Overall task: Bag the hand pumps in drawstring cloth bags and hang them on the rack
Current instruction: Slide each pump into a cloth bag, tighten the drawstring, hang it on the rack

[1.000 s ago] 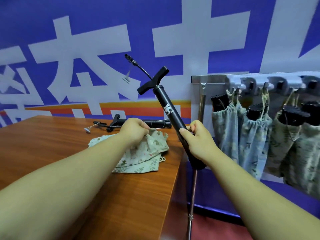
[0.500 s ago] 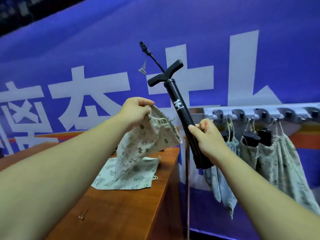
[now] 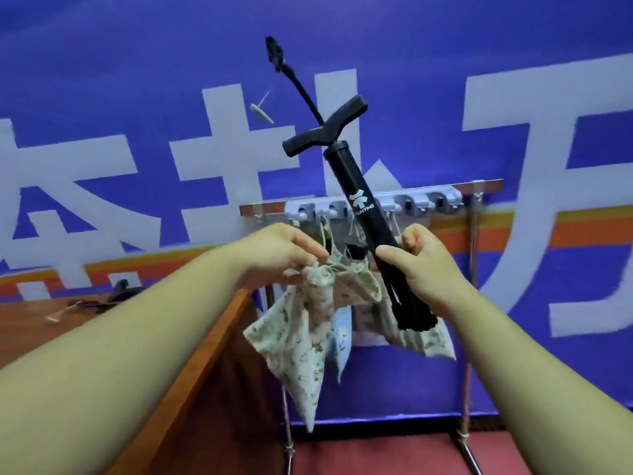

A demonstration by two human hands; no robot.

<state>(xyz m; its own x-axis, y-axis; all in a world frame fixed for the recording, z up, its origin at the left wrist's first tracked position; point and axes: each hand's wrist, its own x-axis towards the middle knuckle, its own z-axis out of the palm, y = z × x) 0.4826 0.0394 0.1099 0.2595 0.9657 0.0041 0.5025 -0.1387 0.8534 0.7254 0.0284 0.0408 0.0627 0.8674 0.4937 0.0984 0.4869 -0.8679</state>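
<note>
My right hand [image 3: 423, 269] grips the lower barrel of a black hand pump [image 3: 359, 197], which tilts up to the left with its T-handle and hose on top. My left hand [image 3: 281, 255] pinches the gathered mouth of a leaf-print drawstring cloth bag [image 3: 305, 337] that hangs in the air just left of the pump's foot. Behind both stands the metal rack [image 3: 411, 197] with grey hooks. Bagged pumps [image 3: 424, 341] hang on it, mostly hidden by my hands.
A wooden table [image 3: 113, 337] fills the lower left; another black pump [image 3: 113, 296] lies at its far side. The rack's thin metal legs [image 3: 467, 389] reach a red floor. A blue banner wall with white characters stands behind everything.
My left hand has lifted the bag off the table and carried it right, in front of the rack, close to the pump's foot. The view has swung right; the second bag on the table is out of sight.
</note>
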